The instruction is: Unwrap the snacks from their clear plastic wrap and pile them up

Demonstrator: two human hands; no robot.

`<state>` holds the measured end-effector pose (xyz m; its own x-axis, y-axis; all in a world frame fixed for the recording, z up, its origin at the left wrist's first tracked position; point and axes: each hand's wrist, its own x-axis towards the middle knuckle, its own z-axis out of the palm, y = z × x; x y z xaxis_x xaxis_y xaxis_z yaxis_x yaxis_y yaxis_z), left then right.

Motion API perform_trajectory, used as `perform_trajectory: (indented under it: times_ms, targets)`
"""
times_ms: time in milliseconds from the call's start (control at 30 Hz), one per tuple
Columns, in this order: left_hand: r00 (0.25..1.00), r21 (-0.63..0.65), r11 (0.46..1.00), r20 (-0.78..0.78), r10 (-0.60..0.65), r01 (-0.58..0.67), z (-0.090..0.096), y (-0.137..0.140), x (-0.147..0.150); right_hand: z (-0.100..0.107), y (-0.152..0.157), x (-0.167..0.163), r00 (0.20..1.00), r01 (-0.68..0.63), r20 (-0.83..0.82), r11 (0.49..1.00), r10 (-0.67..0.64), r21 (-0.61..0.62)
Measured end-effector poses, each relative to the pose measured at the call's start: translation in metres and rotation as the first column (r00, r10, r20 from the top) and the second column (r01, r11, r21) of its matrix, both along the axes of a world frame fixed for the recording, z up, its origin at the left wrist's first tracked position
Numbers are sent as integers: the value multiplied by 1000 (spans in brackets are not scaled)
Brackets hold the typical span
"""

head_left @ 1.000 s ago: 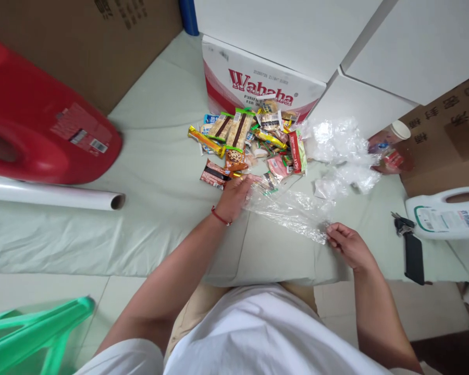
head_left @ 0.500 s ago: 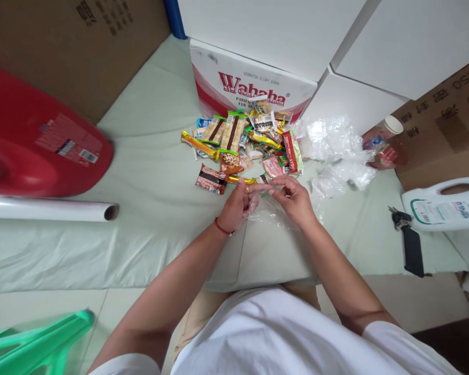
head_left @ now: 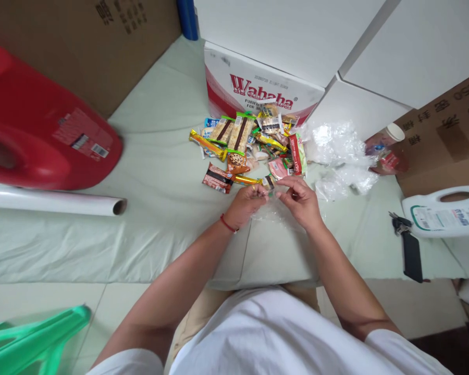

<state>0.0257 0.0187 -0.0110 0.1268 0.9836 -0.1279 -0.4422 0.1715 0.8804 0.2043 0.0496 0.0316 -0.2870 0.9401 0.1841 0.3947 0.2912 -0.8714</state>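
A clear plastic bag (head_left: pixel 277 214) hangs between my two hands over the green cloth, its edge pinched on both sides. My left hand (head_left: pixel 245 206), with a red cord bracelet at the wrist, is closed on the left side of that edge. Thumb and fingers of my right hand (head_left: pixel 301 202) pinch the bag close by. Just beyond my fingertips lies a pile of wrapped snacks (head_left: pixel 240 134), with a brown snack packet (head_left: pixel 218 178) and a yellow-wrapped bar (head_left: pixel 247 180) nearest my left hand. Whether the bag holds anything is hard to make out.
Crumpled clear bags (head_left: pixel 334 143) lie right of the pile. Behind it stands a Wahaha carton (head_left: pixel 222 78). A red jug (head_left: pixel 35 130) and a white roll (head_left: pixel 50 202) are at left. Keys with a black case (head_left: pixel 411 258) and a white bottle (head_left: pixel 445 216) lie right.
My left fingers have curled in from a stretched position and pinch the bag's edge. My right hand keeps its pinch. The whole view has shifted slightly.
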Motion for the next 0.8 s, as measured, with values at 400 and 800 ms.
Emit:
perform_trajectory:
  times_ms: [400,800]
  targets:
    - [899,-42,899,-51,434,-436,-9,6,2,4,-56,32,960,-141,275,927,43,348]
    - [733,-264,685,-187,654,-679,12,-82,-13,-36,-163,86,947,-179,305,953,99,244]
